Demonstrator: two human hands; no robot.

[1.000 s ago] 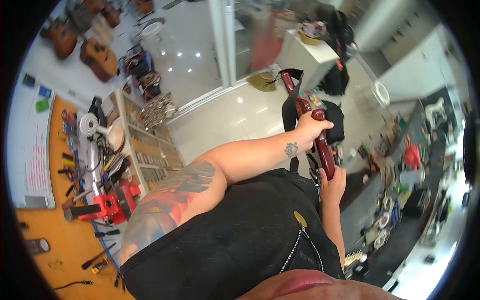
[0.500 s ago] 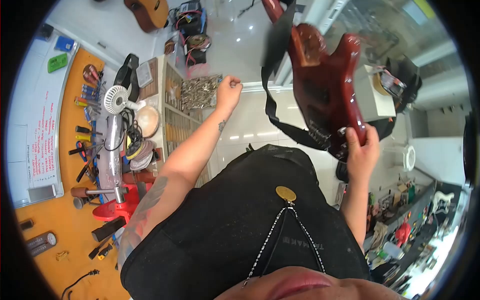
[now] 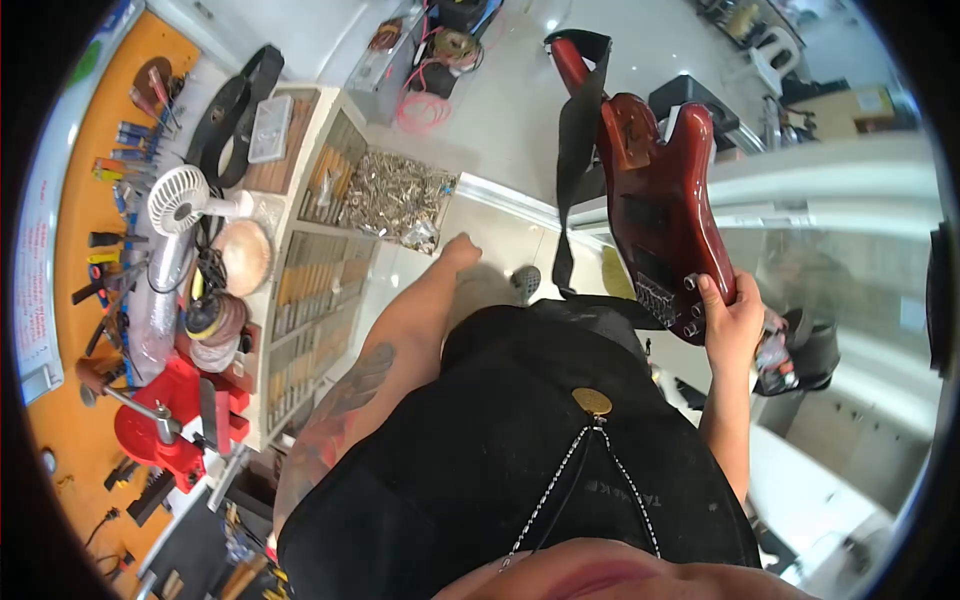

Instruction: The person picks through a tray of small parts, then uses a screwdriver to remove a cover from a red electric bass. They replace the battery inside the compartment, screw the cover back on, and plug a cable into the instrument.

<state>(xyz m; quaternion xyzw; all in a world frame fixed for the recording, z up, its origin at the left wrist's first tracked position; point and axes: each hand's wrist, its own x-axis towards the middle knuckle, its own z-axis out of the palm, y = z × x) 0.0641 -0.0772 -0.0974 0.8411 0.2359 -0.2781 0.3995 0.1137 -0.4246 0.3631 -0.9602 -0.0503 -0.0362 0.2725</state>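
Note:
My right hand (image 3: 735, 318) grips a glossy dark red electric guitar (image 3: 665, 215) by the lower end of its body, close to the knobs and the bridge. The guitar's neck points up and away from me. From it hangs a black strap (image 3: 572, 190), which loops down beside the body toward my apron. My left hand (image 3: 462, 252) is empty-looking and low at my left side, just past a tray of small metal parts (image 3: 400, 195). Its fingers are turned away and blurred, so their pose is hidden.
On the left, an orange tool board (image 3: 85, 220) holds several screwdrivers. A white fan (image 3: 180, 200), a red vise (image 3: 165, 420) and a drawer cabinet (image 3: 320, 275) stand along that side. A glass partition (image 3: 830, 270) is at right. Pink cable (image 3: 425, 110) lies on the floor ahead.
The view has turned and moved forward past the bench. My left arm has swung lower and back toward my body. My right hand still holds the guitar, and more floor shows beyond it.

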